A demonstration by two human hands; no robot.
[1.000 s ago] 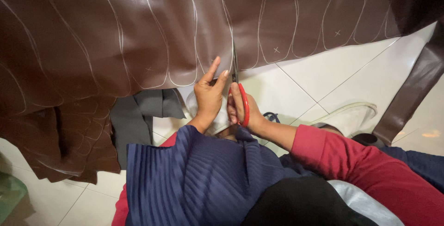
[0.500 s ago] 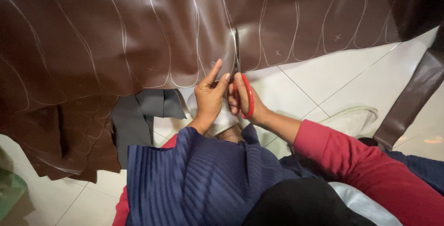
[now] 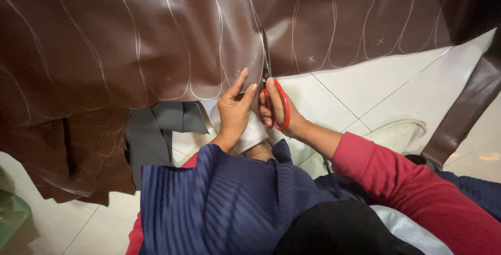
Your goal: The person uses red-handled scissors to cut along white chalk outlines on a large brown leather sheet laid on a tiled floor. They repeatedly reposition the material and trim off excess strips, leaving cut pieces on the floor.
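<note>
A large sheet of brown leather [image 3: 156, 41] marked with white curved lines lies spread over the tiled floor. My right hand [image 3: 282, 114] grips red-handled scissors [image 3: 271, 85], whose blades run up into the leather along a white line. My left hand [image 3: 235, 111] rests just left of the scissors, fingers stretched out and pressing the leather's lower edge beside the cut. A dark cut slit shows above the blades.
White floor tiles [image 3: 376, 88] lie to the right. A grey piece of material [image 3: 156, 129] sticks out under the leather's edge. A brown leather strip [image 3: 464, 119] hangs at the far right. A green object [image 3: 10, 216] sits at the bottom left.
The scissors have moved further up into the leather along the white line. My left hand has stayed beside the cut, shifting slightly with it.
</note>
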